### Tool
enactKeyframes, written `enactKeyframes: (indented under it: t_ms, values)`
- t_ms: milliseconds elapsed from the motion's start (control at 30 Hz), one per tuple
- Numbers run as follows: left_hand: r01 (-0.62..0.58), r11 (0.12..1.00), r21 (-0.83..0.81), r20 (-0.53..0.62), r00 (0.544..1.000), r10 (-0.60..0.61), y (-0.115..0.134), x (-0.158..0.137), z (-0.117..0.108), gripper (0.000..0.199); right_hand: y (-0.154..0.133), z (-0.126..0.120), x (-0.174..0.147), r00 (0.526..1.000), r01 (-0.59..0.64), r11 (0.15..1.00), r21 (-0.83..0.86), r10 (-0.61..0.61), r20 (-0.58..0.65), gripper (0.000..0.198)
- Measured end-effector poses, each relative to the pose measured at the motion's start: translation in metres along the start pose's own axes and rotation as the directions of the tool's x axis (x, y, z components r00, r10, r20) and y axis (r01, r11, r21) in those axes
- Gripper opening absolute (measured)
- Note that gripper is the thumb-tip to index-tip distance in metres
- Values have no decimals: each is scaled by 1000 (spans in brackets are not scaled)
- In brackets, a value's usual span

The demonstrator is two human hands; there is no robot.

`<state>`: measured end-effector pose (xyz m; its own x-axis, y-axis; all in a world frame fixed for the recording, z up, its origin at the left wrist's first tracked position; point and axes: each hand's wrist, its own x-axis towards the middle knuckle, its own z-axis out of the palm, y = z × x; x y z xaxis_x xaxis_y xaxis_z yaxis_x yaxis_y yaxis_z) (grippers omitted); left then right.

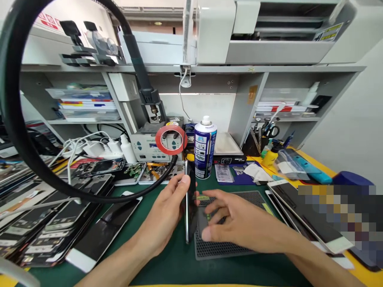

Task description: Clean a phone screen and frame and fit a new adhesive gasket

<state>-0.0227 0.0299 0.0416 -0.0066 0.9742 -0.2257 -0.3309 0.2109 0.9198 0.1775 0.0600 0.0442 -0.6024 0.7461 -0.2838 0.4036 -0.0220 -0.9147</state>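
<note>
My left hand point(167, 209) is closed around a dark smartphone point(191, 211) with a shiny metal edge, held upright and seen almost edge-on. The thumb lies along its near edge, and fingertips show on the far side. Just to the right, my right hand point(239, 219) is open, its fingers apart and loosely curved, with nothing visible between them. It hovers over a grey honeycomb-patterned mat point(218, 252) on the green work surface. Behind the phone stands a blue and white spray can point(205, 149).
Stacked phone screens point(56, 235) fill the left side, beside a white-framed phone point(104, 231). More white phones point(308, 211) lie at right. A thick black hose point(13, 119) loops in front at left. Behind are a soldering-type station point(143, 147), red tape roll point(158, 139) and shelves point(191, 69).
</note>
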Motion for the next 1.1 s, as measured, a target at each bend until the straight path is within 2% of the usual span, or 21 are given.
enactKeyframes:
  t_ms: [133, 300, 633, 1100]
  values:
    - [-116, 989, 90, -30, 992, 119, -2, -1, 1, 57, 6, 14, 7, 1000, 27, 991, 130, -26, -11, 99]
    - [-161, 980, 116, -40, 985, 166, -2, -2, 0, 54, 4, 23, 9, 995, 98, 983, 157, -95, -24, 88]
    - [-166, 963, 212, 30, 986, 164, -5, 1, -4, 53, 0, 24, 8, 995, 98, 977, 188, -97, -13, 85]
    - [-154, 945, 287, 50, 988, 145, -6, 1, -4, 49, 2, 25, 9, 990, 132, 987, 95, -127, -59, 76]
